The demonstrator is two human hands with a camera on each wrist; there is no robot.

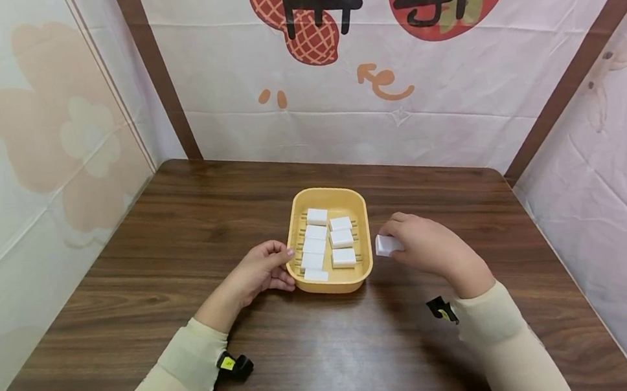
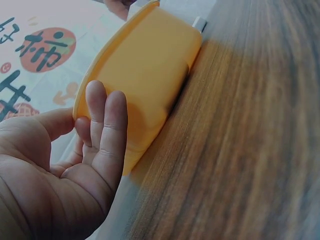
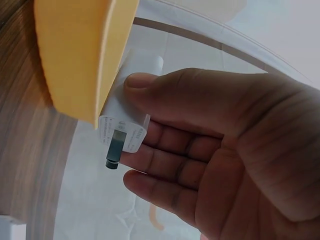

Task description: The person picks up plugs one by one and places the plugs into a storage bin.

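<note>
A yellow plastic tray (image 1: 333,288) rests on the table with several white power adapters (image 1: 314,245) lying in it in two columns, their metal prongs pointing toward the side walls. My left hand (image 1: 266,268) pinches the tray's left rim between thumb and forefinger; in the left wrist view its other fingers lie along the yellow outer wall (image 2: 145,65). To the right of the tray, my right hand (image 1: 428,246) grips one more white power adapter (image 3: 132,102) between thumb and fingers. Its metal prong (image 3: 116,147) sticks out from the printed end face.
The dark wood-grain table (image 1: 222,213) extends around the tray on all sides. Printed cloth walls (image 1: 339,120) close in the back and both sides. A white piece (image 3: 10,227) shows on the table at the lower left corner of the right wrist view.
</note>
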